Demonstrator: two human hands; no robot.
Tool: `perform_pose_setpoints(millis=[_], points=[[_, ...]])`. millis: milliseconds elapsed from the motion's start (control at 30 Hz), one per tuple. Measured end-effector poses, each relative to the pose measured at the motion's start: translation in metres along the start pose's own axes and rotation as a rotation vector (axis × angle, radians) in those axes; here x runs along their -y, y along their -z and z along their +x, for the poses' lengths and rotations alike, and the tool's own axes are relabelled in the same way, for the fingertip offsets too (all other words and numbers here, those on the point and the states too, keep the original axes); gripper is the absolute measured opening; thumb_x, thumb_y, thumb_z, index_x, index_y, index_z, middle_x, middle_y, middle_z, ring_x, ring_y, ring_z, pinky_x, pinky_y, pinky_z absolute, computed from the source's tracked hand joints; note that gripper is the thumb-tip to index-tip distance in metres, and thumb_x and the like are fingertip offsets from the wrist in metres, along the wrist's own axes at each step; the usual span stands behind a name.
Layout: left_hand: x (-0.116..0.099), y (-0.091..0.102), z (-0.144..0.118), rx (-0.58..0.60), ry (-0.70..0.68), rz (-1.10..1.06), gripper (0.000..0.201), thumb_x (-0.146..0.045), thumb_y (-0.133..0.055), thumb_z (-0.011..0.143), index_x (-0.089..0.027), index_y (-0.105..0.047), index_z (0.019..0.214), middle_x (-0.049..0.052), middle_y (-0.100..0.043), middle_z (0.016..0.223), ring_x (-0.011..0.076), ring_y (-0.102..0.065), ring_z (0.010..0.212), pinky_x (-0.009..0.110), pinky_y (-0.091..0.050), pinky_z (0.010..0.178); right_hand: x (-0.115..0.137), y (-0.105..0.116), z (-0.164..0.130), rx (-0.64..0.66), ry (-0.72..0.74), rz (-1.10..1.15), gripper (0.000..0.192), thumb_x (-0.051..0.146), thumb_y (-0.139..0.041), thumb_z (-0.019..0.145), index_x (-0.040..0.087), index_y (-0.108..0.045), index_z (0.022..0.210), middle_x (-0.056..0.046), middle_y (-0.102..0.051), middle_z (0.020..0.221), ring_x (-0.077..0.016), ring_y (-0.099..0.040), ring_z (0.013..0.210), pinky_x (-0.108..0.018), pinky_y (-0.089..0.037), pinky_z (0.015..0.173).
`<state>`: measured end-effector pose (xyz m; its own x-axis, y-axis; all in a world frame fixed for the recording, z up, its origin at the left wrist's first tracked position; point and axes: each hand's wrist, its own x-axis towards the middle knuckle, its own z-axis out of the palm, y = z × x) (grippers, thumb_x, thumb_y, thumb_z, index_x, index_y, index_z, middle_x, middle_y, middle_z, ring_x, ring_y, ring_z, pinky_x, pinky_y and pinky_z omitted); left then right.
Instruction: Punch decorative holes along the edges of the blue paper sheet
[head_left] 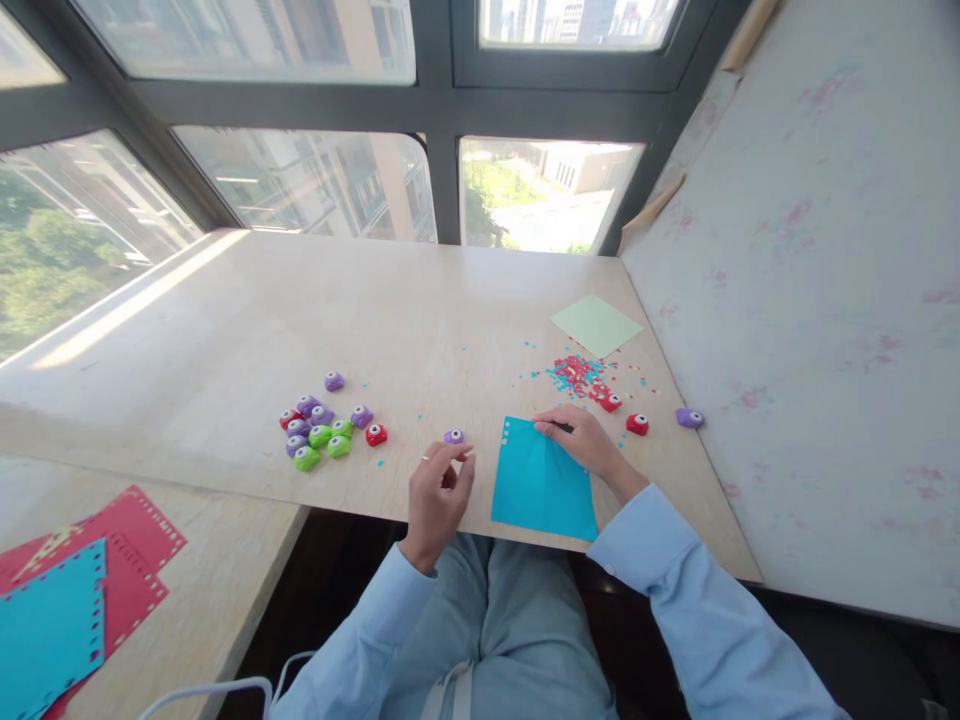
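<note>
A sheet of blue paper (544, 485) lies at the table's front edge, with small punched holes at its upper left corner. My right hand (585, 445) grips the top edge of this sheet between thumb and fingers. Just left of the paper, my left hand (437, 500) is closed, thumb and forefinger drawn together; whatever they may hold cannot be made out. Right beyond its fingertips stands a purple craft punch (454, 437). Two red craft punches (637, 425) and another purple punch (690, 418) sit to the right of my right hand.
Several purple, green and red punches (320, 436) cluster at left. Red and blue paper bits (579, 375) are heaped before a pale green sheet (598, 325). Punched red sheets (146, 530) and a blue sheet (56, 625) lie on the left surface. A wall (810, 350) borders the right.
</note>
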<state>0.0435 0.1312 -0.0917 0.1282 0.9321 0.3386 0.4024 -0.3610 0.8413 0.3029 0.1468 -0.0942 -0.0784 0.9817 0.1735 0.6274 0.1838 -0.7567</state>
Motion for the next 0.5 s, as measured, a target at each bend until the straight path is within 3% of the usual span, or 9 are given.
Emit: perform_pose_setpoints(millis=[67,133,200,300,500], points=[[0.012,0.012,0.01,-0.03,-0.073,0.134,0.018,-0.028,-0.061,0.09,-0.02,-0.067,0.105,0.005,-0.064,0.097,0.0108,-0.056,0.064,0.027,-0.051,0.063,-0.001,-0.001,0.0,0.0,0.002,0.0,0.019,0.035,-0.062,0.089,0.025,-0.077,0.093,-0.006,-0.077,0.093,-0.025,-0.07,0.089,-0.04,-0.052,0.085],[0.024,0.021,0.022,0.055,-0.121,0.218,0.028,-0.028,-0.067,0.086,-0.021,-0.066,0.113,0.009,-0.063,0.109,0.018,-0.063,0.086,0.034,-0.054,0.079,0.001,-0.004,0.002,-0.014,-0.007,-0.006,0.018,0.035,-0.063,0.088,0.024,-0.077,0.093,-0.006,-0.078,0.094,-0.0252,-0.07,0.091,-0.04,-0.052,0.086],[0.033,0.026,0.031,0.159,-0.151,0.238,0.026,-0.025,-0.067,0.085,-0.021,-0.068,0.111,0.009,-0.064,0.108,0.0221,-0.062,0.097,0.038,-0.053,0.086,0.004,-0.007,0.006,-0.023,-0.013,-0.011,0.018,0.034,-0.064,0.087,0.024,-0.077,0.093,-0.006,-0.078,0.095,-0.025,-0.07,0.091,-0.04,-0.052,0.086],[0.038,0.025,0.039,0.243,-0.141,0.18,0.021,-0.02,-0.062,0.087,-0.021,-0.069,0.108,0.008,-0.066,0.103,0.0214,-0.063,0.096,0.038,-0.053,0.086,0.01,-0.013,0.014,0.003,0.016,-0.026,0.017,0.032,-0.063,0.088,0.024,-0.077,0.094,-0.006,-0.078,0.096,-0.024,-0.071,0.091,-0.039,-0.052,0.086],[0.033,0.017,0.04,0.302,-0.125,0.056,0.022,-0.016,-0.056,0.089,-0.021,-0.07,0.105,0.009,-0.068,0.104,0.0204,-0.063,0.099,0.037,-0.052,0.088,0.015,-0.02,0.029,0.033,0.062,-0.043,0.016,0.029,-0.062,0.088,0.023,-0.077,0.091,-0.006,-0.078,0.093,-0.0234,-0.071,0.088,-0.039,-0.052,0.085]])
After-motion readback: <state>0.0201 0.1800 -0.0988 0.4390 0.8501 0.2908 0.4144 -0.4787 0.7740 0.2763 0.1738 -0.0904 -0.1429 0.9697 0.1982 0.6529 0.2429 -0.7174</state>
